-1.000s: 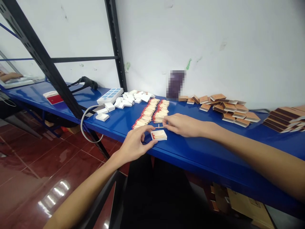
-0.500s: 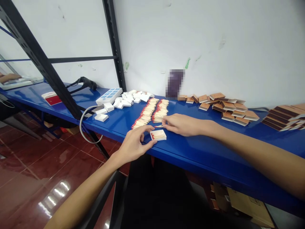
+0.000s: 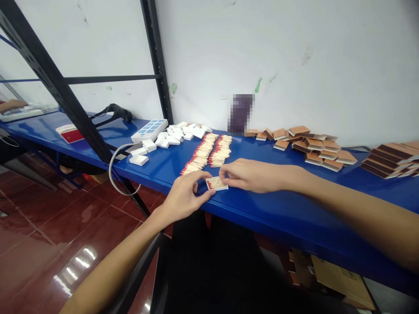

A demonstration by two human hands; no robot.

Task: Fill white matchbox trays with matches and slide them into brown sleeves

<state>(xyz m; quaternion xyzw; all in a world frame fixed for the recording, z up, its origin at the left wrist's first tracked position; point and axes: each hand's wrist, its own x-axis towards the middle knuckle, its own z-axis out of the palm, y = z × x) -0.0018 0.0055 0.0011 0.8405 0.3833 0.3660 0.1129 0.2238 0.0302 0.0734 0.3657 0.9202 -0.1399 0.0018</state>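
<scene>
A small white matchbox tray [image 3: 216, 184] with red-tipped matches in it lies near the front edge of the blue shelf [image 3: 281, 205]. My left hand [image 3: 183, 196] grips its left end between thumb and fingers. My right hand [image 3: 247, 174] is pinched over the tray's right end, fingertips touching the matches inside. Just behind the tray lie two long rows of loose red-tipped matches [image 3: 209, 151].
Several empty white trays [image 3: 173, 136] and a white power strip [image 3: 149, 130] with its cable lie at the back left. Brown matchbox sleeves [image 3: 307, 146] are heaped at the right, more at the far right [image 3: 391, 159]. A black shelf post [image 3: 157, 61] stands behind. Cardboard [image 3: 337, 279] lies below.
My right hand came from the loose matches down onto the tray. My left hand kept its hold on the tray, which shifted slightly left.
</scene>
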